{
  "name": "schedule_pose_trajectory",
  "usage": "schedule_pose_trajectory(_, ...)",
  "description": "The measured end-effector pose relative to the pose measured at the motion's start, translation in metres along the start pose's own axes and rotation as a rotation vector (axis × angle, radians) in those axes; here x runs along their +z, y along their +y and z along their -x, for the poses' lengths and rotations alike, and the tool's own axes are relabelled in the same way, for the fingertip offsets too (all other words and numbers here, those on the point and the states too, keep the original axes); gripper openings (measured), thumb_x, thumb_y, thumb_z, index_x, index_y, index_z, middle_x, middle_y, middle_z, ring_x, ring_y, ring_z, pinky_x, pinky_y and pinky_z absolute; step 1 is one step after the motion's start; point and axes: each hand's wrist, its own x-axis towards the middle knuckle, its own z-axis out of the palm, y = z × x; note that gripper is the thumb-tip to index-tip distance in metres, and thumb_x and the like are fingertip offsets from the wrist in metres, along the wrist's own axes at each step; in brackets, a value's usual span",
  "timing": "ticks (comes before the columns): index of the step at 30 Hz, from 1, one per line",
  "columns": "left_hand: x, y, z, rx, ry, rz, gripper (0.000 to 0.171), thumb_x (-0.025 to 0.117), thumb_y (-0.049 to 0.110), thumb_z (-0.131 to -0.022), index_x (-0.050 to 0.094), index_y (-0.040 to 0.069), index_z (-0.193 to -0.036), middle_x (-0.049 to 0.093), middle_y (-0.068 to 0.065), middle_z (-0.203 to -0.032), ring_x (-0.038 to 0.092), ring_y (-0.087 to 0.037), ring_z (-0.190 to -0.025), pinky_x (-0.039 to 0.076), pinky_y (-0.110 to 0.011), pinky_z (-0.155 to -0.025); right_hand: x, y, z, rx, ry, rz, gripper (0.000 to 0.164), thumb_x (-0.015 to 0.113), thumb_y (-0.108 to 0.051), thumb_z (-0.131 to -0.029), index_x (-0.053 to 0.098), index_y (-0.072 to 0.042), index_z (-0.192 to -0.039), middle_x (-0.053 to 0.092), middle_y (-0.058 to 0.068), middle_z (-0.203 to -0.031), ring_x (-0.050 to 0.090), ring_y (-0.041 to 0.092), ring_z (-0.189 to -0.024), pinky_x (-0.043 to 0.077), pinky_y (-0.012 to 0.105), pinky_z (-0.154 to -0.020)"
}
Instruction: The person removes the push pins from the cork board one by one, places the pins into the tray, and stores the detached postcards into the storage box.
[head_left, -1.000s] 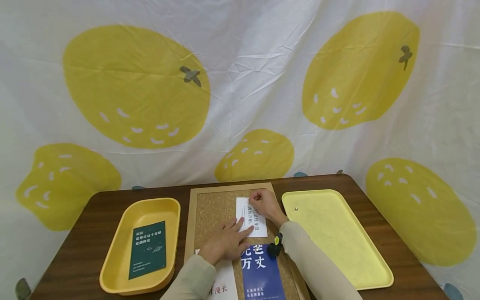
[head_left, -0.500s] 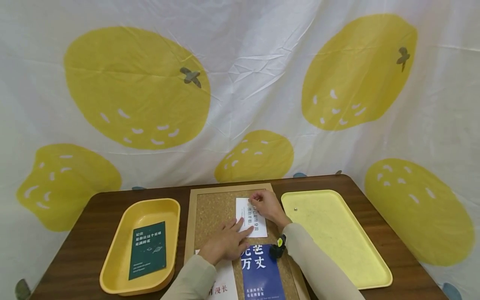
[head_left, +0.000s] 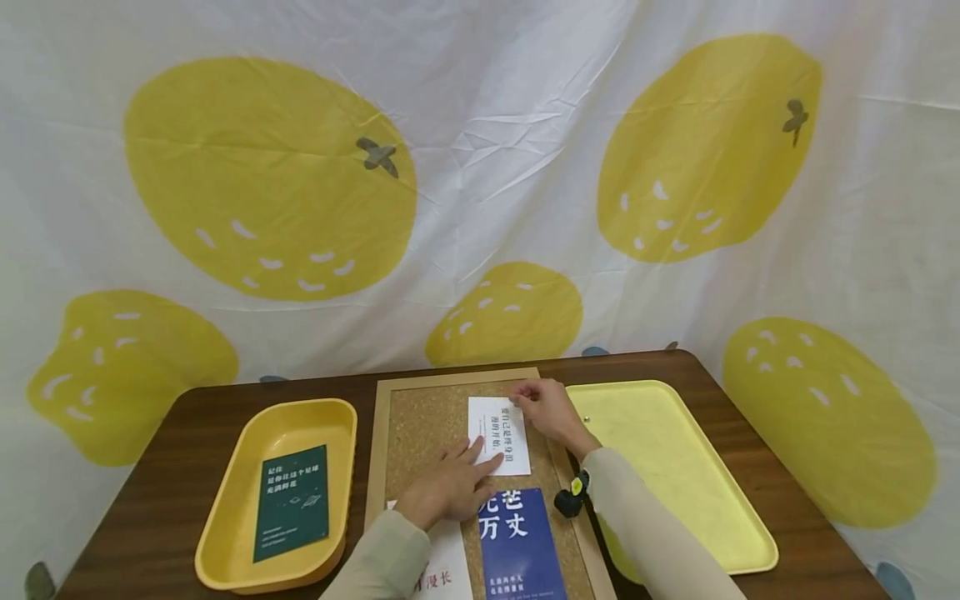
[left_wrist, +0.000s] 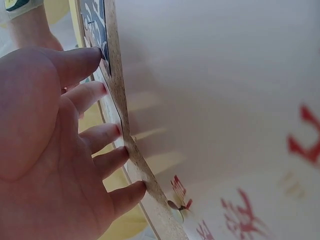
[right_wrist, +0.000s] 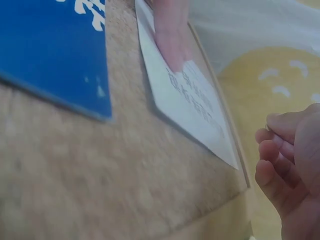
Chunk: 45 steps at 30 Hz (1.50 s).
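Observation:
A white card (head_left: 487, 421) with dark lettering lies near the far right of a framed cork board (head_left: 423, 417). My left hand (head_left: 448, 490) reaches over the board, its extended fingers spread and their tips resting on that card. Over the card's far right corner is my right hand (head_left: 553, 412). Its thumb and forefinger pinch a tiny pale thumbtack (right_wrist: 268, 128), mostly hidden by the fingertips. Closer to me on the board lie a blue card (head_left: 521, 546) and a white card with red lettering (head_left: 447, 571), partly covered by the left hand and sleeve. A thumbtack (left_wrist: 176, 212) shows at the red-lettered card's edge.
Left of the board stands a deep yellow tray (head_left: 296, 421) with a dark green card (head_left: 292, 504) in it. A flat pale yellow tray (head_left: 675, 467) lies on the right, bearing a loose thumbtack (head_left: 587, 418). A lemon-print curtain (head_left: 465, 208) hangs behind the wooden table (head_left: 161, 475).
My right hand has shifted slightly to the right, off the white card's far edge toward its corner, uncovering more of the lettering. The left hand stays in place on the card.

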Motion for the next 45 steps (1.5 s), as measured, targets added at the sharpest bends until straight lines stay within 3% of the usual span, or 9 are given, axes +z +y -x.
schedule_pose_trajectory(6,0.0,0.001,-0.001,-0.011,-0.001,0.015,0.051,0.045,0.042,-0.096,0.034,0.032,-0.144,0.02,-0.007,-0.155,0.015,-0.029,-0.142,0.013,-0.049,-0.114,-0.017,0.008,0.003,-0.041,0.015,0.005,0.009,0.063,-0.014,-0.089,0.069,-0.008,-0.087,0.065,0.004,-0.076,0.053,0.013,-0.06,0.046,0.025,-0.049)
schedule_pose_trajectory(11,0.001,0.0,-0.001,-0.008,0.006,0.016,0.05,0.044,0.042,-0.096,0.034,0.032,-0.145,0.019,-0.007,-0.155,0.015,-0.029,-0.142,0.012,-0.049,-0.114,-0.028,0.018,0.007,-0.02,0.025,-0.001,0.009,0.064,-0.012,-0.088,0.068,-0.004,-0.09,0.063,0.005,-0.076,0.055,0.013,-0.06,0.047,0.025,-0.049)
schedule_pose_trajectory(24,0.001,0.0,0.001,-0.003,0.009,0.021,0.051,0.044,0.041,-0.096,0.033,0.031,-0.145,0.019,-0.008,-0.155,0.015,-0.029,-0.142,0.011,-0.049,-0.114,-0.056,0.039,0.018,0.008,0.029,0.038,0.01,0.063,-0.015,-0.089,0.068,-0.007,-0.087,0.065,0.01,-0.078,0.053,0.011,-0.051,0.045,0.025,-0.046)
schedule_pose_trajectory(35,0.0,0.0,0.001,-0.001,0.02,0.006,0.051,0.045,0.041,-0.096,0.034,0.032,-0.145,0.021,-0.008,-0.154,0.016,-0.03,-0.142,0.013,-0.049,-0.114,-0.079,0.067,0.029,0.03,0.045,0.134,0.01,0.063,-0.017,-0.09,0.067,-0.009,-0.087,0.065,0.003,-0.078,0.055,0.012,-0.065,0.044,0.026,-0.055)
schedule_pose_trajectory(45,0.0,0.001,0.002,0.001,0.005,0.023,0.051,0.044,0.041,-0.096,0.033,0.031,-0.145,0.019,-0.007,-0.155,0.014,-0.029,-0.142,0.011,-0.049,-0.114,-0.086,0.085,0.036,0.063,0.025,0.143,0.009,0.063,-0.012,-0.089,0.067,-0.005,-0.085,0.065,0.004,-0.077,0.054,0.011,-0.06,0.044,0.024,-0.052)
